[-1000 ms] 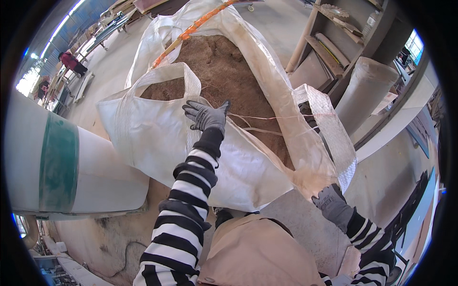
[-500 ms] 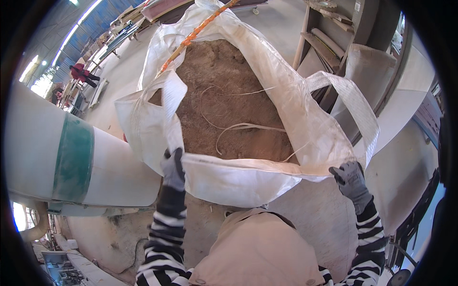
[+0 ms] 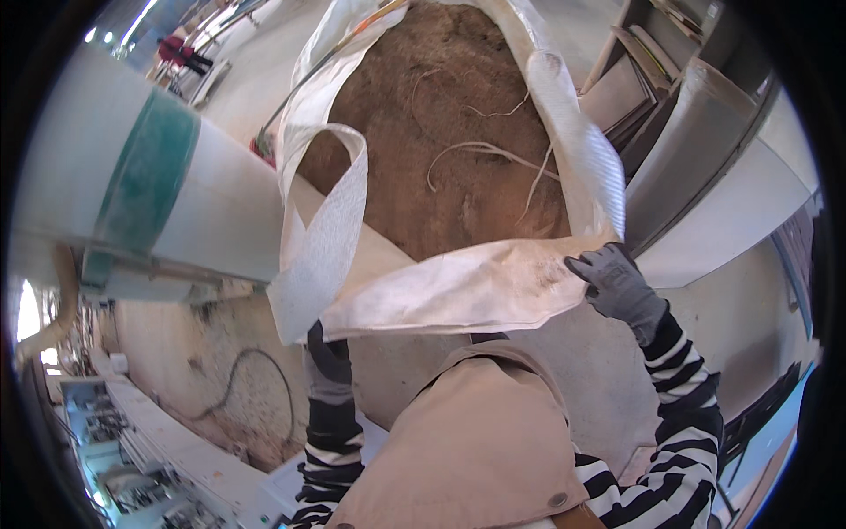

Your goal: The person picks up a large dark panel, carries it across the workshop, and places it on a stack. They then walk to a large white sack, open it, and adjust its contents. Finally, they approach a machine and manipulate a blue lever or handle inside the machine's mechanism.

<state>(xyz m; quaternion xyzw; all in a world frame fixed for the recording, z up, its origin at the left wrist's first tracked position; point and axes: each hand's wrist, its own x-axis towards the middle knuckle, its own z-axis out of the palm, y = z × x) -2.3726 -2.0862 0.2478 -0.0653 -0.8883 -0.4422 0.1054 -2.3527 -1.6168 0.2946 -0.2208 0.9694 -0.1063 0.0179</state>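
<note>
A large white woven bulk bag [image 3: 458, 286] stands before me with its mouth wide, filled with brown sawdust-like powder [image 3: 441, 132]. Loose white strings lie on the powder. My left hand [image 3: 330, 363], in a grey and black glove, is closed on the bag's near left corner, under a broad white lifting strap [image 3: 322, 212] that loops upward. In the same kind of glove, my right hand [image 3: 621, 286] pinches the near right corner of the rim. The near edge of the bag is stretched between both hands. An orange-wrapped pole [image 3: 374, 18] leans over the bag's far left side.
A big white duct with a green band [image 3: 150, 172] runs along the left. Boards stand on a shelf [image 3: 630, 93] at the right. A dark hose [image 3: 286, 388] curls on the floor beside machinery [image 3: 132, 458] at lower left. A person in red [image 3: 181, 53] is far off.
Both hands have drawn the near rim toward me, the left one lower and the right one slightly inward and up. The left strap now loops higher, and the view has shifted closer over the bag.
</note>
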